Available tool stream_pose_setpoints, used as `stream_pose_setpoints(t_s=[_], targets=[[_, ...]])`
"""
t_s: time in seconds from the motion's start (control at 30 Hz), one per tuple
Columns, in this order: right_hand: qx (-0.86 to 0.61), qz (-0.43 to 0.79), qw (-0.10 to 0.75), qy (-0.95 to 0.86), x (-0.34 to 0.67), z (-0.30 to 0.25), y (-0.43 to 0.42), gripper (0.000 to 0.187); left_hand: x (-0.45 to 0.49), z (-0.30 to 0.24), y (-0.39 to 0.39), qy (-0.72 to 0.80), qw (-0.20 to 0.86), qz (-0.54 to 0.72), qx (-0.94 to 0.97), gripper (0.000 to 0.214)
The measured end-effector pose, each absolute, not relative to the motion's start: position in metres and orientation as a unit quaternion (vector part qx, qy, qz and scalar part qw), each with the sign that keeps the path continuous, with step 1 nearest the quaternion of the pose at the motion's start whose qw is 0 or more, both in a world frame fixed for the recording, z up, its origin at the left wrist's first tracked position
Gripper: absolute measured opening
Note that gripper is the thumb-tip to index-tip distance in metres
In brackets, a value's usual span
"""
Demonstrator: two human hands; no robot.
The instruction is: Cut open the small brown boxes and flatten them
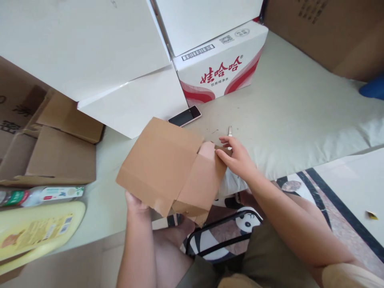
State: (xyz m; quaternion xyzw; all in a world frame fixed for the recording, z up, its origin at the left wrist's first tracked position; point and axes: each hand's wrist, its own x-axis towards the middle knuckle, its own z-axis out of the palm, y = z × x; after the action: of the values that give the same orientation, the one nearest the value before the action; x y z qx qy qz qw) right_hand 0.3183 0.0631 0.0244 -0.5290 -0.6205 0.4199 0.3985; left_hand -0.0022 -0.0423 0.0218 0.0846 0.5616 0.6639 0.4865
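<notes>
A small brown cardboard box (165, 164), partly folded, is held up in front of me over a pale mat. My left hand (135, 202) grips its lower left corner from underneath, with most fingers hidden behind the cardboard. My right hand (237, 158) pinches the edge of the box's right flap, fingers closed on it. A small metal tool (230, 131), possibly a cutter, lies on the mat just beyond my right hand.
A smartphone (185, 116) lies on the pale mat (300, 104) beside a white and red printed carton (222, 64). Large white boxes (90, 48) stand behind. Flattened brown cardboard (57, 152), bottles (39, 196) and a yellow container (36, 232) sit at left.
</notes>
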Motion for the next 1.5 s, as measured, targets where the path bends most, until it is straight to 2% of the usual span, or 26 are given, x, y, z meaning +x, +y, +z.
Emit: stream_pose_setpoints(t_s=[0.1,0.2,0.3,0.43,0.6,0.73,0.97,1.1,1.2,1.33,1.5], targets=[[-0.493,0.583,0.396,-0.510,0.316,0.022,0.061,0.057,0.008,0.030,-0.036,0.547,0.457,0.699,0.051,0.018],[-0.449,0.705,0.376,-0.401,0.311,0.021,0.057,0.054,0.017,0.036,-0.031,0.544,0.463,0.699,0.036,0.018],[-0.438,0.736,0.374,-0.356,0.307,0.022,0.054,0.050,0.022,0.040,-0.029,0.527,0.446,0.723,0.019,0.031],[-0.447,0.727,0.374,-0.364,0.307,0.026,0.056,0.045,0.028,0.043,-0.024,0.519,0.415,0.747,0.041,0.048],[-0.447,0.689,0.397,-0.409,0.308,0.027,0.057,0.043,0.025,0.034,-0.017,0.586,0.387,0.712,-0.003,0.025],[-0.428,0.685,0.388,-0.444,0.307,0.023,0.053,0.041,0.014,0.017,-0.016,0.571,0.402,0.715,0.023,0.026],[-0.409,0.707,0.316,-0.483,0.306,0.014,0.050,0.047,0.014,0.002,0.001,0.553,0.471,0.687,-0.006,0.025],[-0.432,0.705,0.330,-0.456,0.306,0.008,0.050,0.043,0.018,0.003,0.010,0.550,0.490,0.676,-0.014,0.022],[-0.466,0.706,0.342,-0.409,0.307,0.005,0.053,0.044,0.023,0.008,0.012,0.532,0.477,0.699,-0.008,0.029],[-0.496,0.696,0.397,-0.335,0.313,0.002,0.056,0.045,0.032,0.015,0.012,0.471,0.501,0.726,0.008,0.047],[-0.520,0.625,0.472,-0.341,0.329,-0.002,0.058,0.037,0.036,0.020,0.013,0.370,0.565,0.737,0.015,0.041]])
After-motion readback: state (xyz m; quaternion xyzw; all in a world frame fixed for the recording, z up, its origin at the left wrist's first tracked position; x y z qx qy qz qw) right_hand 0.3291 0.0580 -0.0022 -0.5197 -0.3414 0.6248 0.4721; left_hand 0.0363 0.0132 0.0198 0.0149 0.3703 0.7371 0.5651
